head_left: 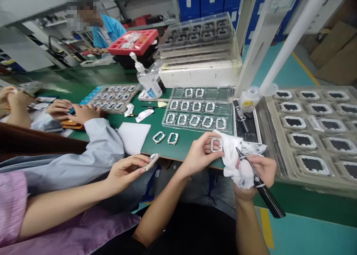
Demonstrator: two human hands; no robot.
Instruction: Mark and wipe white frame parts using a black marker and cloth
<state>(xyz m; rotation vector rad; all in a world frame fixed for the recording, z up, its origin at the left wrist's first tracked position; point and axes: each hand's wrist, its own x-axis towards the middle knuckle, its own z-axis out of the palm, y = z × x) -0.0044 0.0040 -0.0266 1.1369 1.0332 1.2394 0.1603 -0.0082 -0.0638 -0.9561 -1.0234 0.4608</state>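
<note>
My left hand (199, 152) pinches a small silver frame part (216, 144) over the table's near edge. My right hand (255, 173) is closed around a crumpled white cloth (231, 154) and a black pen-like tool (262, 188), whose tip points toward the frame part. Two more frame parts (166, 137) lie loose on the green table (156, 119), just beyond my left hand. A clear tray (199, 111) with several frame parts sits behind them.
A co-worker's hand (126, 171) at my left holds a small white piece. Other people's hands (75, 111) work further left by another tray (111, 97). A pump bottle (147, 80), stacked trays (200, 39), a white pole (290, 39) and a large tray (315, 132) at right surround the area.
</note>
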